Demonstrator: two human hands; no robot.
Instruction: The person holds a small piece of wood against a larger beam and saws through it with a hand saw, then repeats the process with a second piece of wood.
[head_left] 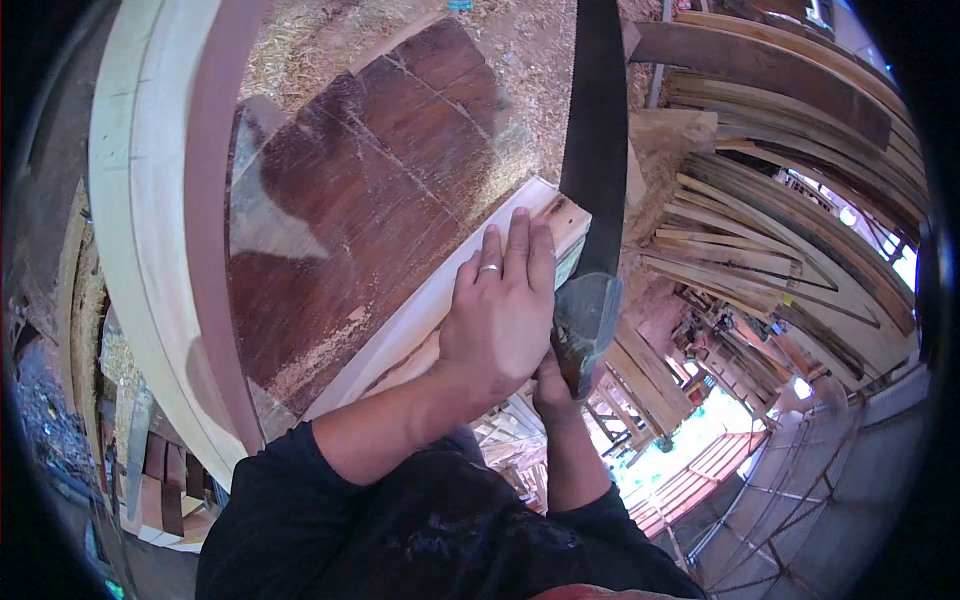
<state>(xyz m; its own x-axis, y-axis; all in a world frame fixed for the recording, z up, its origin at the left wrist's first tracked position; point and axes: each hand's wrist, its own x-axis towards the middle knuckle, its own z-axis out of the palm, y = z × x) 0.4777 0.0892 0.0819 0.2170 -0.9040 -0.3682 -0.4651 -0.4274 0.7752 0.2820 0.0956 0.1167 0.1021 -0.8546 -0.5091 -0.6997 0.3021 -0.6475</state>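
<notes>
1. Head view is showing a curved pale timber rim [130, 200] running down the far left edge, standing just beside the reddish bench top [380, 180]; it is crowding that side of the bench
2. Sawdust [300, 365] is lying in drifts over the bench top, so anything resting on it is probably sliding easily
3. A pale plank [425, 310] is lying slantwise across the bench, its squared end pointing up and to the right; it is looking stiff, dry and fairly light, and the flat top face near that end seems the best place to bear down on it
4. The left hand [500, 310] is lying palm down on that end of the plank, its fingers [517, 245] straight and pressed together, a ring showing on one
5. The handsaw [595, 150] is touching the plank's end, its dark blade reaching up the picture; the blade is looking thin and likely to flex, so the handle is the part to grip
6. The right hand [553, 390] is wrapping closed around the saw handle, just beside the left hand, its fingertips hidden
7. Stacked curved planks [780, 230] are filling the right, well apart from both hands
</notes>
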